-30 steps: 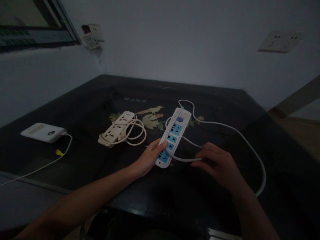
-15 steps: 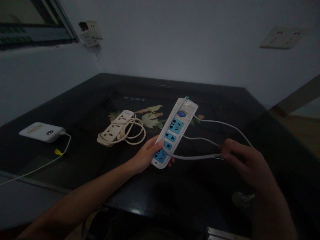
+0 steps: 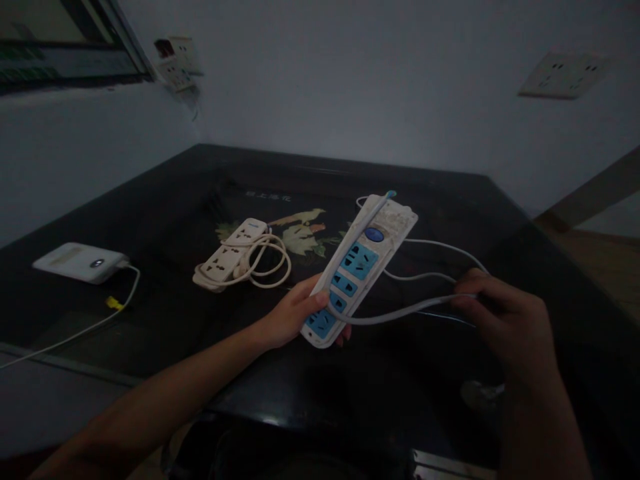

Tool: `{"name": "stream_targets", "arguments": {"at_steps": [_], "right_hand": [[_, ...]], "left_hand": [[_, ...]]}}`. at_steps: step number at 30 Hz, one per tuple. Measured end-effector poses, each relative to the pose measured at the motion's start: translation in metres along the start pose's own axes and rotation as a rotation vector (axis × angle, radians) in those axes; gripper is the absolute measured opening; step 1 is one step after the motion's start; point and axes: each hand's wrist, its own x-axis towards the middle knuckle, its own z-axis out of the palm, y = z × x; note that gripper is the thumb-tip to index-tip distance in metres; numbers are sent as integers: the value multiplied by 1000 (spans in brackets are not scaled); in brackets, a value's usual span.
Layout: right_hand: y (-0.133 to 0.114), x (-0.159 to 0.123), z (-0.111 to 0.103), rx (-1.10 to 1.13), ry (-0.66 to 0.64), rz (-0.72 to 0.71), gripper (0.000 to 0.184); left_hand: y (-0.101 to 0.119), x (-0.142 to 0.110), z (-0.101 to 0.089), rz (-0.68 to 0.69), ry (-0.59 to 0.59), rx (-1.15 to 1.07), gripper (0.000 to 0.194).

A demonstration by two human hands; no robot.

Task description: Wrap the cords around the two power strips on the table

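My left hand (image 3: 295,312) is closed on the lower end of a white power strip (image 3: 383,263) with blue sockets and a dark blue switch. Its thumb presses a grey-white power cord (image 3: 400,312) against the strip's face. That cord runs along the strip's left side and bends across to my right hand (image 3: 500,310), whose thumb and fingers pinch it. Thinner-looking loops of cord pass from behind the strip towards the same hand. The strip is tilted, held up above the dark table. Below my right hand lies a plug (image 3: 479,395), dim and partly hidden by the wrist.
On the dark glossy table (image 3: 165,200), a second white power strip (image 3: 225,263) lies with its cord looped around it. To the left is a white power bank (image 3: 80,262) with a cable (image 3: 127,300). Wall sockets (image 3: 560,75) are at the upper right, others (image 3: 183,57) at the upper left.
The top of the power strip has swung a little to the right and closer. My right hand has shifted slightly right, still pinching the cord.
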Motion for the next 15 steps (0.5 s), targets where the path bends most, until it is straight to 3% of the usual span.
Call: {"name": "stream_targets", "arguments": {"at_steps": [4, 9, 15], "right_hand": [[-3, 0, -1, 74, 21, -11, 13], [-7, -1, 1, 200, 85, -10, 16], [-3, -2, -1, 161, 84, -55, 13]], "left_hand": [[1, 1, 1, 26, 7, 9, 53], [0, 5, 0, 65, 130, 68, 38], [-6, 9, -1, -17, 181, -16, 40]]}}
